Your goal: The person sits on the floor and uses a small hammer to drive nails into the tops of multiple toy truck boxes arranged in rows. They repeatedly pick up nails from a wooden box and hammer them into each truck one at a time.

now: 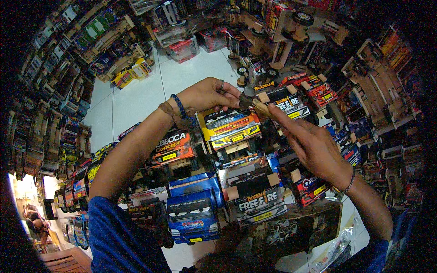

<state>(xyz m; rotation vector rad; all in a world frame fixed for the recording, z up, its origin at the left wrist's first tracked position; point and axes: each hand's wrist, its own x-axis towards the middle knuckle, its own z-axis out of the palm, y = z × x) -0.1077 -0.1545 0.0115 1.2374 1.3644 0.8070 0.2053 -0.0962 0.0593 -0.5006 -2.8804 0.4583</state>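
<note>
Above a row of toy trucks, my two hands meet at a hammer with a dark head and pale wooden handle (261,108). My right hand (314,148) comes from the right and grips the handle, index finger stretched along it. My left hand (211,95) has its fingers pinched right beside the hammer head; what they hold is hidden. Just below is a yellow and orange toy truck (232,129). To its right stands a black and white toy truck (289,105).
More toy trucks crowd close in front of me, among them a blue one (191,216) and a black one (257,204). Stacked trucks (54,95) line the left. Wooden truck bodies with wheels (302,18) pile up behind. White floor tiles (170,75) show beyond my left arm.
</note>
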